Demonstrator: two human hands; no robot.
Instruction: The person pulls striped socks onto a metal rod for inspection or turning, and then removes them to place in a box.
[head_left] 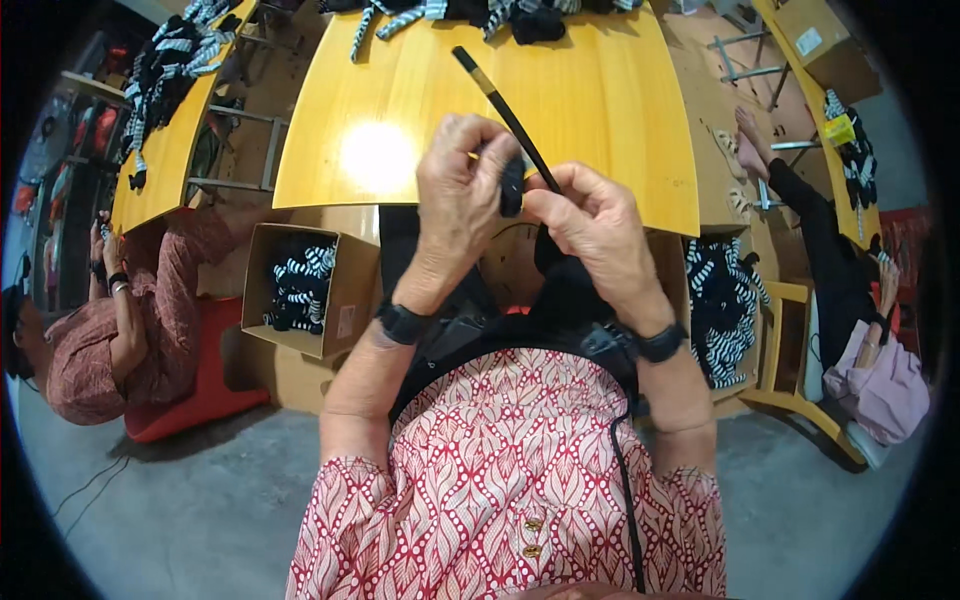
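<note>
Above the table's near edge, my left hand (464, 178) is closed, its thumb and fingers pinching a small dark piece of fabric (512, 190). My right hand (592, 215) is closed on the lower end of a black stick with a gold band (520, 130), which looks like a chopstick. The stick slants up and to the left, its free end over the yellow table (610, 100). Both hands are close together, and the fabric is beside the right fingertips. The stick's lower tip is hidden by the right hand.
Black and striped fabric pieces (540, 22) lie along the table's far edge. An open cardboard box (345, 290) of striped pieces stands left, with another striped pile (722, 310) right. Seated people work at side tables, one by a red chair (190, 385), another by a wooden chair (790, 300).
</note>
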